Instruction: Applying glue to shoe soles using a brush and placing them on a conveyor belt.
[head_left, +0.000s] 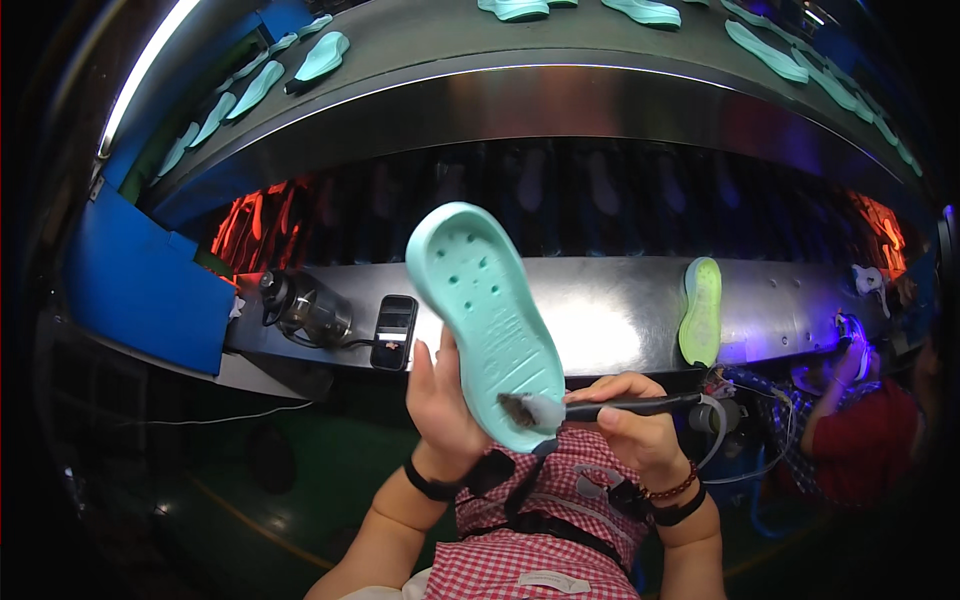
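Observation:
A turquoise shoe sole (495, 320) stands tilted up before me, with small holes toward its far end. My left hand (442, 402) is closed on its left edge, the thumb and part of the fingers showing. In my right hand (640, 425) is a brush (660, 405) with a black handle, joined to a pale hose at its rear end. Its dark bristles, with a whitish collar behind them, touch the inner face of the sole near its close end. A small dark piece shows at that end of the sole.
Beyond my hands runs a metal ledge (620, 310) bearing a yellow-green sole (702, 310), a black tray-like device (394, 330) and a clear jar with a black lid (305, 305). Higher up, a conveyor belt (430, 45) carries several turquoise soles. Another person (860, 430) works at the right.

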